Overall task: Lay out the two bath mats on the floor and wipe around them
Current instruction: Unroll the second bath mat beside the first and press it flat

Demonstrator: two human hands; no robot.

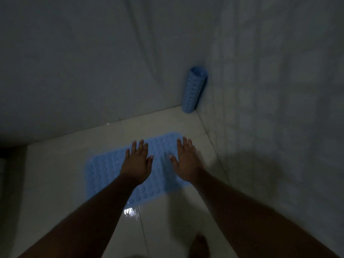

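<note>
Head-camera view looks down into a dim bathroom corner, where a blue bath mat (104, 170) lies unrolled and flat on the pale tiled floor (55, 183), its surface covered in rows of round bumps. Both bare forearms reach forward from the lower edge of the frame over this mat. The left hand (136, 162) is spread wide open, palm down, fingers splayed, over the middle of the mat; it grips nothing, and whether the palm presses the mat or hovers just above it cannot be told. The right hand (186, 161) is likewise fully open with fingers apart, palm down, empty, over the right end of the mat; its outline is slightly blurred. A second blue bath mat (194, 89), still rolled into a tube, stands upright on its end in the far corner where the floor meets the two walls, well apart from both hands and from the flat mat. The wall (279, 90) on the right is tiled; a shadow falls across its lower part beside the right arm. Near the close edge of the flat mat a bright wet-looking glint (129, 211) shines on the floor beside a grout line. A bare foot (200, 244) shows dimly at the bottom of the frame.
</note>
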